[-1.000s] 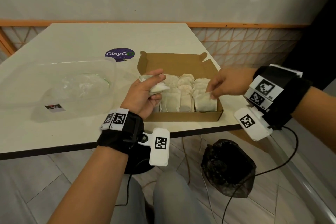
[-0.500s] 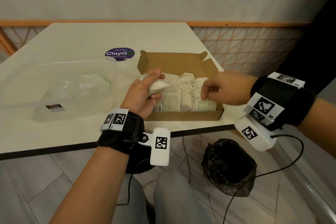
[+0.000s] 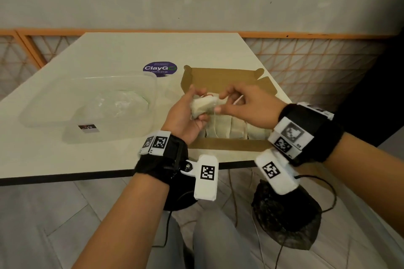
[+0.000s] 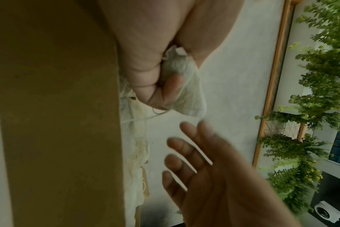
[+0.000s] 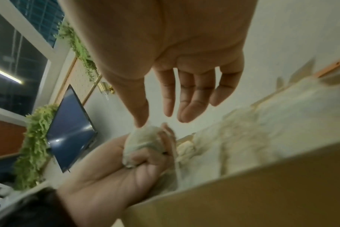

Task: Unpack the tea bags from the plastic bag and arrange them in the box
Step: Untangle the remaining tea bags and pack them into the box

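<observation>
- Presently: left hand (image 3: 185,116), fingers curled around one tea bag (image 3: 203,106); held above the left half of the box (image 3: 225,145), not yet placed.
- Held tea bag: long axis roughly crosswise, free end pointing toward the right hand (image 3: 247,105); a thin string hanging from it down toward the box.
- Right hand: fingers loosely extended, thumb tip touching the free end of the held bag in the right wrist view; nothing gripped as far as can be seen.
- Key relation: held bag lying just left of the right hand, between the two hands; left hand already on it, right hand only at its tip. Likely next move a handover or a straightening before setting down; a judgement only.
- Box: one, brown cardboard, lid flap standing open at the far side, at the near right edge of the table (image 3: 109,54).
- Tea bags in box: three rows visible at the near side, standing side by side; total count hidden by both hands.
- Plastic bag (image 3: 118,105): one, clear and crumpled, lying inside a clear plastic container (image 3: 54,113) to the left of the box, well apart from both hands. Contents cannot be told.
- Round purple sticker (image 3: 160,68): one, on the table beyond the container.
- Black bag (image 3: 286,223): one, on the floor below the table edge.
</observation>
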The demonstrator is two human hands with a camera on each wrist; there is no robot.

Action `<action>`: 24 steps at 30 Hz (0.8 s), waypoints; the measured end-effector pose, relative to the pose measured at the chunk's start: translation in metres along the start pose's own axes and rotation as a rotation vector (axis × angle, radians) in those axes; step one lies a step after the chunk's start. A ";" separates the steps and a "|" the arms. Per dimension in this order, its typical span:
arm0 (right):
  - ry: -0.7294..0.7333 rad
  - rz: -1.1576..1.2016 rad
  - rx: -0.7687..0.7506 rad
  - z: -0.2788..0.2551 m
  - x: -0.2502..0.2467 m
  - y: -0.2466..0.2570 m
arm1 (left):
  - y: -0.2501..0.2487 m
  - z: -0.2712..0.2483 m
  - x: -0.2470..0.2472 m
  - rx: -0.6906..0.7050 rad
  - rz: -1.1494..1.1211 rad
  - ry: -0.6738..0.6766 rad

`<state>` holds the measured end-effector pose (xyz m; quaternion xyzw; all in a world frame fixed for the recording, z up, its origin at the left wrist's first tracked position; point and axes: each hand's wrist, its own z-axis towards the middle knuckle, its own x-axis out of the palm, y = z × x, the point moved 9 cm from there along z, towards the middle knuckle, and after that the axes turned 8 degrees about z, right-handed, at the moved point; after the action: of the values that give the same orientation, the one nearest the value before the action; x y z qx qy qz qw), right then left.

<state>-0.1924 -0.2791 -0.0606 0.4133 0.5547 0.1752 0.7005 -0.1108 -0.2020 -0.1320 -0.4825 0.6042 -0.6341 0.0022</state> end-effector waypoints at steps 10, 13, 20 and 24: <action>-0.184 0.606 0.072 0.018 -0.007 -0.009 | 0.003 -0.001 -0.006 -0.027 -0.004 -0.033; -0.226 0.664 0.096 0.017 -0.012 -0.019 | -0.001 -0.002 -0.001 0.013 0.061 0.018; -0.201 0.708 0.069 0.019 -0.004 -0.011 | -0.002 -0.004 0.014 0.042 0.257 0.117; -0.227 0.749 0.024 0.021 -0.017 -0.002 | -0.003 -0.003 0.010 0.066 0.247 0.091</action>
<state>-0.1788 -0.3000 -0.0505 0.6122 0.2864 0.3654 0.6401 -0.1160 -0.2049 -0.1227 -0.3747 0.6375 -0.6697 0.0686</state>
